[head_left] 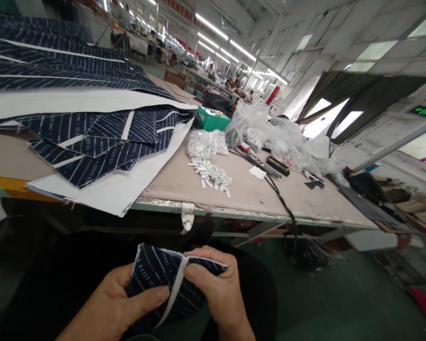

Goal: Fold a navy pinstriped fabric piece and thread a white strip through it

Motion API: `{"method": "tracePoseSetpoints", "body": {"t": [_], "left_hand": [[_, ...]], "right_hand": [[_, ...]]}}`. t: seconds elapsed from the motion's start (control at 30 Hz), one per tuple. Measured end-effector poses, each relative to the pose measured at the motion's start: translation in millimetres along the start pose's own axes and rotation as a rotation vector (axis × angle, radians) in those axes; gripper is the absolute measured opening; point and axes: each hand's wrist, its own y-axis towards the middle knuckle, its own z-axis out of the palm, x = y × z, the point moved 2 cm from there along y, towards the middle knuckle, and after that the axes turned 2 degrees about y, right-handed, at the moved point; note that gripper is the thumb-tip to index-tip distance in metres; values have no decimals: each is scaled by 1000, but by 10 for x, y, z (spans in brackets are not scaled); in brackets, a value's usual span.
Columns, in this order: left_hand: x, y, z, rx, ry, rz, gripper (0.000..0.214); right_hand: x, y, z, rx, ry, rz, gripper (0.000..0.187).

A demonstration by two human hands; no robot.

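left hand (124,300) pinching navy striped fabric (151,270) | right hand (218,282) pinching top edge, thumb by white strip (175,289) | table (255,199) beyond

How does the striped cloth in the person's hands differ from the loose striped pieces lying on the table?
The held cloth is gripped by the left hand and right hand; the loose pieces lie on the table, untouched. The held cloth shows one white strip, while the loose pieces show several. Both are dark blue with pale stripes and lettering.
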Motion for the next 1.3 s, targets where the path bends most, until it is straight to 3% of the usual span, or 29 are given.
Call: {"method": "tracePoseSetpoints", "body": {"t": [0.13,0.23,0.3,0.4,0.5,0.63,0.73,0.87,1.03,1.13,1.3], "left_hand": [[-83,49,66,-14,102,165,46],[-148,104,72,-49,242,293,34],[-160,139,77,-71,247,276,36],[-132,185,97,-77,94,126,44],[-87,202,113,-85,-15,48,50],[-27,162,112,-30,-19,77,46],[-8,128,88,-61,-52,40,43],[-78,141,73,-50,-123,-9,44],[-176,247,70,-7,-158,11,40],[-194,307,84,-23,-148,39,34],[-238,374,139,10,-110,83,32]], "right_hand": [[14,-39,32,-41,-58,-21,11],[-5,-67,19,-25,-150,-151,5],[2,-101,12,-6,-230,-340,5],[37,-175,30,63,-369,-688,17],[62,-210,56,46,-447,-838,22],[54,-133,51,-75,-359,-633,16],[23,-64,46,20,-285,-475,2],[-44,-39,42,124,-106,-410,5],[-214,38,109,11,423,71,26],[-197,133,168,-19,471,152,38],[-78,246,215,9,407,184,36]]}}
